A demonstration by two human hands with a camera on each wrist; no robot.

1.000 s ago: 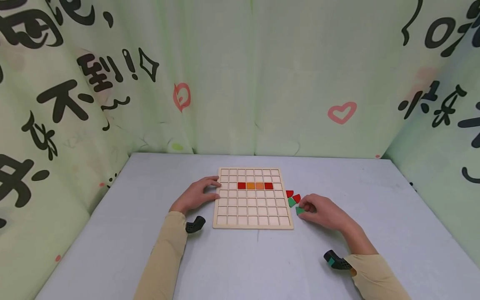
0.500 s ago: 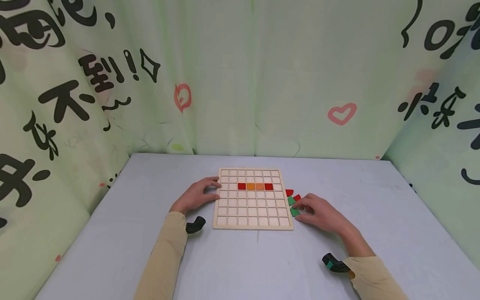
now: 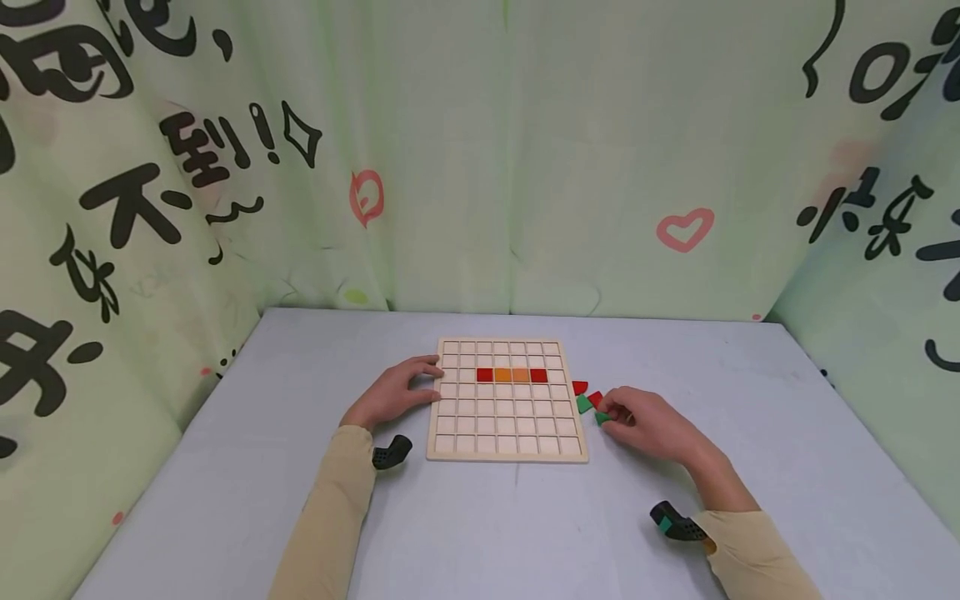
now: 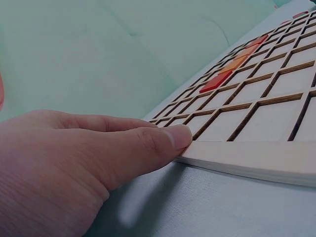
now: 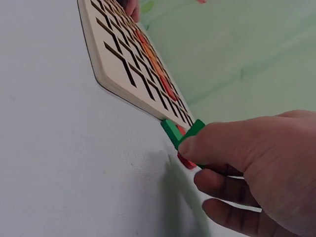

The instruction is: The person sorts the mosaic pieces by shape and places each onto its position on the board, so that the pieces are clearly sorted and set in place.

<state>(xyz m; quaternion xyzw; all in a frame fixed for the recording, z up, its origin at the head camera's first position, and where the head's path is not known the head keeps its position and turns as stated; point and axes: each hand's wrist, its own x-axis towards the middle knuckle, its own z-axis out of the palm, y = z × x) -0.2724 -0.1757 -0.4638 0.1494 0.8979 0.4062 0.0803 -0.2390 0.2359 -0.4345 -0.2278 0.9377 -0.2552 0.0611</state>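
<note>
A light wooden grid board (image 3: 507, 457) lies on the table. One row holds a red tile (image 3: 485, 375), two orange tiles (image 3: 512, 375) and another red tile (image 3: 538, 375), side by side. My left hand (image 3: 393, 394) touches the board's left edge with its thumb and fingertips; the left wrist view has the thumb (image 4: 180, 136) right on the rim. Beyond the right edge, my right hand (image 3: 648, 421) pinches a green tile (image 5: 191, 136) between thumb and fingers. Close to that hand lie a second green tile (image 3: 583, 404) and two red pieces (image 3: 580, 387), partly overlapped in the right wrist view.
A pale cloth covers the table (image 3: 465, 533). Behind and at both sides hangs a light green curtain (image 3: 450, 208) with black lettering and a red heart. Each wrist carries a black camera mount (image 3: 392, 451) below its hand.
My right hand went left with the green tile to the board's right edge, then came back right, still pinching it. The left hand keeps its place on the board.
</note>
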